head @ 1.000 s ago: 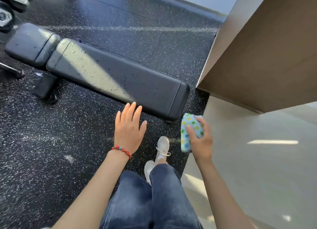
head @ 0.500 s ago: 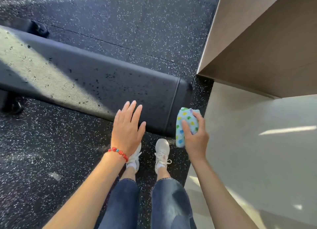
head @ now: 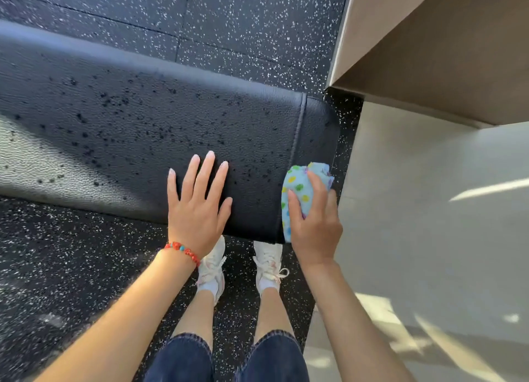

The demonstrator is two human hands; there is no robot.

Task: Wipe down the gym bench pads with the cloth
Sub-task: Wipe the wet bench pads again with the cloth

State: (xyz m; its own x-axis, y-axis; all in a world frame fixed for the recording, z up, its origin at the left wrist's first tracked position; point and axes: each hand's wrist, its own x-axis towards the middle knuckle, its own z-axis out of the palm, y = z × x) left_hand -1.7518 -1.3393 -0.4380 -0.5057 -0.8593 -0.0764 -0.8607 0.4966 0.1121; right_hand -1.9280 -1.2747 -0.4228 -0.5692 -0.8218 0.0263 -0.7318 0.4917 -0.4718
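Black rubber gym floor w/ white flecks (head: 243,32) lies around the long black textured vinyl bench pad (head: 143,124), whose surface is dotted w/ dark droplets; sun patch at its left. Tan boxed wall section (head: 443,52) and pale grey smooth floor (head: 429,209) sit right of the pad's stitched end. Left hand (head: 197,209), red bead bracelet (head: 183,251) at wrist, lies flat on pad's near edge, fingers (head: 207,169) straight and apart. Right hand (head: 313,224) grips the light blue cloth w/ coloured dots (head: 297,189), bunched, fingers clamped on it, at the pad's end corner. White sneakers (head: 211,267) below the pad. No writing readable.
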